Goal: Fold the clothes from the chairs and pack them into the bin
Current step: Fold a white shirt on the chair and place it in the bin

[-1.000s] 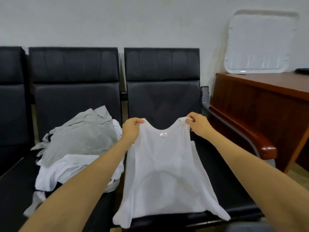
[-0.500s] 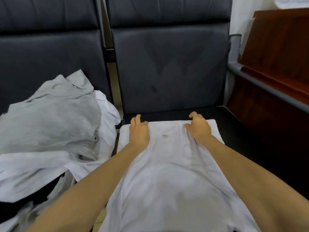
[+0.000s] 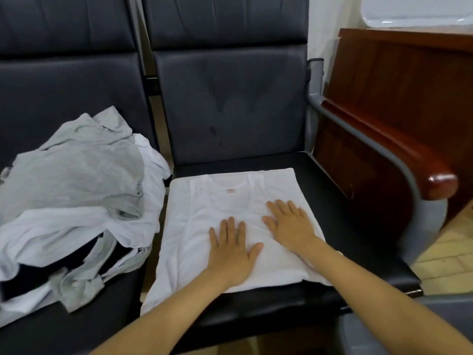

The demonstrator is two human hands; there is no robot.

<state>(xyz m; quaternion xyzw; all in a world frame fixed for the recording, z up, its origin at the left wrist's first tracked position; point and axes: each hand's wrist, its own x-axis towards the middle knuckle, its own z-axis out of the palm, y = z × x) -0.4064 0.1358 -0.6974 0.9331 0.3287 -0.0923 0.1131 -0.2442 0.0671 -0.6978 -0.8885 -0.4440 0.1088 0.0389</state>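
our left hand (image 3: 231,248) and our right hand (image 3: 289,226) lie side by side, both flat, fingers straight and a little spread, palms down on the white undershirt (image 3: 192,226). they grip nothing; they only press. we judge that we are smoothing the cloth to take out the wrinkles before the first fold, and a flat palm does this better than a pinch.

the undershirt is under both hands, spread on the black chair seat (image 3: 345,221), with the neck side away from us and the small label (image 3: 230,190) just beyond the fingertips. near the left arm its lower corner hangs a little over the front edge of the seat. the seat gives a flat, firm ground, which is probably why the garment lies there and is not folded in the air.

further left of the left hand, on the next seat, is the pile of clothes (image 3: 64,226) not yet folded, a grey shirt (image 3: 76,170) on top of white pieces. whether the pile touches the undershirt we cannot tell.

right of the right hand comes the armrest (image 3: 435,180) with its wooden end, and beyond it a brown desk (image 3: 409,85). the bin we cannot recognise with certainty here. the next move, we think, asks for folding the sides inward.
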